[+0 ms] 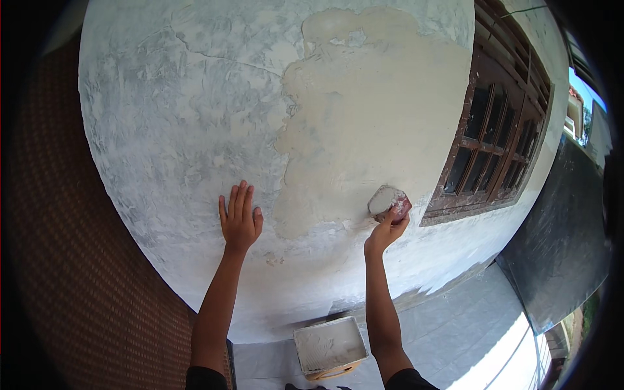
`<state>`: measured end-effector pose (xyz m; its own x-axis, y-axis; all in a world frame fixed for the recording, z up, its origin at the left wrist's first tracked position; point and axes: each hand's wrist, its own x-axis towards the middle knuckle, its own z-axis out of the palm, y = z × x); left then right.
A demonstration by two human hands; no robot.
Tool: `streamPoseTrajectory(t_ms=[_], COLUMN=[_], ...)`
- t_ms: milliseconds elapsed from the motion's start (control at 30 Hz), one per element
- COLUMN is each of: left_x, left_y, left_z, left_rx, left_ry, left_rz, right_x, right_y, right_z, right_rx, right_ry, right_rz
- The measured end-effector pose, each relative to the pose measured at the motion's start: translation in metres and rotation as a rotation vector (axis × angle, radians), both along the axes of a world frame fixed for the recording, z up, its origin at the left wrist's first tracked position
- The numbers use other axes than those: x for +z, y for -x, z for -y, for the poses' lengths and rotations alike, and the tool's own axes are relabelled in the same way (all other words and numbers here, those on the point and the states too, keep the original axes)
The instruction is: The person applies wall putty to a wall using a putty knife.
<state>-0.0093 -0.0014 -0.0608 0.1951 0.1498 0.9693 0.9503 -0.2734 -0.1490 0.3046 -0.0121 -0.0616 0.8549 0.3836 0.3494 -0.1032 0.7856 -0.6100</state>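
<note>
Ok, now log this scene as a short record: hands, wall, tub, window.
Left hand: open, palm to the wall, holding nothing
Right hand: gripping a smeared dark-red tool at the wall
Wall: mottled grey-white at left, large beige patch toward the window
Tub: pale paste inside, below the hands
Window: brown frame, right of both hands

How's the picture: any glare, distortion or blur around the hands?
Head view: sunlight bleaches part of the grey floor sheet at lower right; head view: fisheye bows the wall and window, with black corners; head view: left hand, right hand and its reddish tool show no obvious blur.
</note>
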Motion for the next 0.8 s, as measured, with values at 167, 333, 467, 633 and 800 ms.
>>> streamPoseTrajectory(t_ms=[167,333,467,633,800], left_x=[0.002,0.004,0.000,0.001,0.002], left_y=[-0.001,-0.001,-0.001,-0.001,-0.001], left_z=[-0.002,0.000,-0.002,0.001,0.000], left_rx=[0.004,0.008,0.010,-0.009,-0.001], left_ry=[0.002,-0.005,0.001,0.009,-0.003], left_rz=[-0.006,-0.002,-0.009,0.006,0.002], right_x=[0.002,0.022,0.015,0.017,0.013], right_y=[0.015,-0.006,-0.001,-0.003,0.000], right_z=[-0.001,-0.008,-0.005,-0.003,-0.002], right_rx=[0.037,0.049,0.066,0.037,0.067], right_ry=[-0.075,-0.072,-0.128,-0.008,-0.103], right_rz=[0.512,0.104,0.195,0.133,0.342])
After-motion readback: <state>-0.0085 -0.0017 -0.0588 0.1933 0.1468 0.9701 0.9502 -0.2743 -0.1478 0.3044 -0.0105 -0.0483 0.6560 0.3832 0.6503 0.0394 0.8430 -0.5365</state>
